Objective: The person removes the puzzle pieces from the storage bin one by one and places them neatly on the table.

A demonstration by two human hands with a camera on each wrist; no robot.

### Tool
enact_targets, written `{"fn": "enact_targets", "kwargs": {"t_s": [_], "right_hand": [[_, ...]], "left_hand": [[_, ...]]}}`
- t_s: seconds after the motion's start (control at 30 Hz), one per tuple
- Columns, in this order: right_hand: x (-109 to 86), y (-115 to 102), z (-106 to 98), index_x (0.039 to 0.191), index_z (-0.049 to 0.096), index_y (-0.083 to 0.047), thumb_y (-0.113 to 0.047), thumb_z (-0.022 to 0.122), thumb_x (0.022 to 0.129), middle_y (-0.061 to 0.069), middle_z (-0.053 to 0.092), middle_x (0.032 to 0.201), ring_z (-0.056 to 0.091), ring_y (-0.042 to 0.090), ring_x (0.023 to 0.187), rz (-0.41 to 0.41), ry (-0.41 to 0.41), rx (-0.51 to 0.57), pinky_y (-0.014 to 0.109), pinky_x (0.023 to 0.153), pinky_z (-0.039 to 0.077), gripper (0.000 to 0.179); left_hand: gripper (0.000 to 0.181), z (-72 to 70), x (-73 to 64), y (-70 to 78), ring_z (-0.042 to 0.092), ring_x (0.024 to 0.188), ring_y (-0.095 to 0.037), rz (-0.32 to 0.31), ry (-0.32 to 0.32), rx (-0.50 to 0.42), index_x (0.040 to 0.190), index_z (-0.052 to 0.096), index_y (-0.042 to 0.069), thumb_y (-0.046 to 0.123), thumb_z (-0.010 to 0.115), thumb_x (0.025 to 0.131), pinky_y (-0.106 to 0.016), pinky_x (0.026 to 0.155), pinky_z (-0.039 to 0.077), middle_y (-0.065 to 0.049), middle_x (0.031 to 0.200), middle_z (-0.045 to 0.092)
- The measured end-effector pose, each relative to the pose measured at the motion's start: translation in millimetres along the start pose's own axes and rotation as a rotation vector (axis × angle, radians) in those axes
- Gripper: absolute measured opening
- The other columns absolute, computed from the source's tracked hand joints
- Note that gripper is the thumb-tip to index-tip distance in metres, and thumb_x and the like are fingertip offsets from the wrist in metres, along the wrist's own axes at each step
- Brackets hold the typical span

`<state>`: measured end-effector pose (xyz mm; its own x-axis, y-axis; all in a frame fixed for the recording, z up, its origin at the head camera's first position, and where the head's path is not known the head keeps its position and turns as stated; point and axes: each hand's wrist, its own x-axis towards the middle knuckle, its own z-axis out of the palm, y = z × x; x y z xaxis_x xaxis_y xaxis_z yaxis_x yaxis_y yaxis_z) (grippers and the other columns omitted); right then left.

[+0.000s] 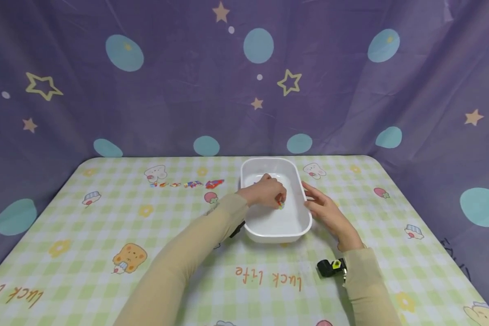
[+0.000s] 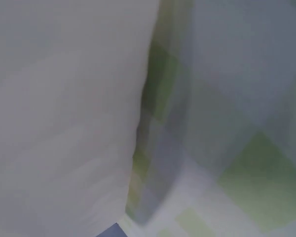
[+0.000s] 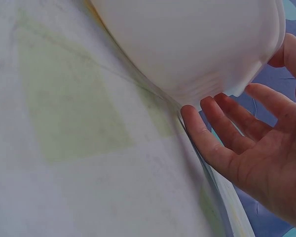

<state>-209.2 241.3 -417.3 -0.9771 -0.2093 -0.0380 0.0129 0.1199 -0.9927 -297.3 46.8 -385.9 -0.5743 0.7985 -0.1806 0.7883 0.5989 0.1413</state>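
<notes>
A white tub (image 1: 275,226) stands on the table, its long side running away from me. My left hand (image 1: 266,192) reaches over its left rim, fingers curled down inside. At the fingertips, a small colourful piece (image 1: 281,205) shows red and green; the fingers appear to pinch it, though its kind is too small to tell. My right hand (image 1: 328,213) rests against the tub's right outer wall. In the right wrist view its loosely bent fingers (image 3: 209,143) touch the white wall from outside. The left wrist view shows a pale tub wall (image 2: 64,118), with the left hand hidden.
Left of the tub, several small flat colourful pieces (image 1: 193,184) lie in a row, with a larger red piece (image 1: 214,183) at the right end. A green checked cloth (image 1: 106,217) covers the table. Behind hangs a purple curtain (image 1: 228,122).
</notes>
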Motion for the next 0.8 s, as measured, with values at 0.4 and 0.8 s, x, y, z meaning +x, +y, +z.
{"fn": "enact_targets", "kwargs": {"t_s": [0.4, 0.8], "right_hand": [[1.0, 1, 1, 0.144, 0.025, -0.015, -0.007, 0.048, 0.089, 0.022, 0.033, 0.138, 0.052, 0.007, 0.102, 0.010, 0.000, -0.007, 0.023, 0.082, 0.048, 0.061], [1.1, 2, 1, 0.144, 0.024, -0.012, -0.005, 0.048, 0.090, 0.022, 0.033, 0.137, 0.052, 0.010, 0.104, -0.010, -0.002, 0.019, 0.025, 0.080, 0.049, 0.060]], "left_hand": [[0.013, -3.6, -4.3, 1.0, 0.048, 0.082, -0.010, -0.024, 0.015, 0.040, 0.083, 0.065, 0.022, 0.031, 0.071, 0.075, -0.034, 0.090, 0.025, 0.012, 0.076, 0.060], [0.013, -33.3, -22.3, -0.3, 0.057, 0.085, -0.009, 0.008, 0.039, -0.086, 0.093, 0.064, 0.017, 0.023, 0.066, 0.081, -0.025, 0.083, 0.041, 0.007, 0.091, 0.065]]}}
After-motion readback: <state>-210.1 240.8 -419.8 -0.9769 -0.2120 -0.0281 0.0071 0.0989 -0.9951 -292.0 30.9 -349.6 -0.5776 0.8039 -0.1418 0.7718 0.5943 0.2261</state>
